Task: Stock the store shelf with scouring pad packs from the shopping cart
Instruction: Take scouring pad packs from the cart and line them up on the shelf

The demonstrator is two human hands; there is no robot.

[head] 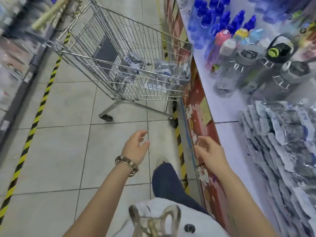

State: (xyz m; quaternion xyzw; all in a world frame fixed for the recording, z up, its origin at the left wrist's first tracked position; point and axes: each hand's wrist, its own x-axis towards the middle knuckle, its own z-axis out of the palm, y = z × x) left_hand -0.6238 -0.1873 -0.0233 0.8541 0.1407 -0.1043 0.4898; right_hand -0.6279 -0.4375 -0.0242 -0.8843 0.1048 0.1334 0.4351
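Note:
A metal shopping cart point(109, 53) stands on the tiled aisle ahead, close against the shelf front. Several silver-and-blue scouring pad packs point(135, 67) lie in its basket. More scouring pad packs point(282, 144) are stacked in rows on the white shelf point(227, 106) at the right. My left hand point(136, 147), with a bead bracelet at the wrist, hangs in the air over the floor, fingers relaxed and empty. My right hand point(207, 152) reaches forward beside the shelf's red front, fingers loosely spread, holding nothing. Both hands are well short of the cart.
Grey and clear water bottles point(239, 69) and blue bottles point(220, 19) stand on the shelf beyond the packs. Yellow-black hazard tape point(34, 124) runs along the floor on both sides of the aisle. Another blurred shelf unit point(15, 53) lines the left.

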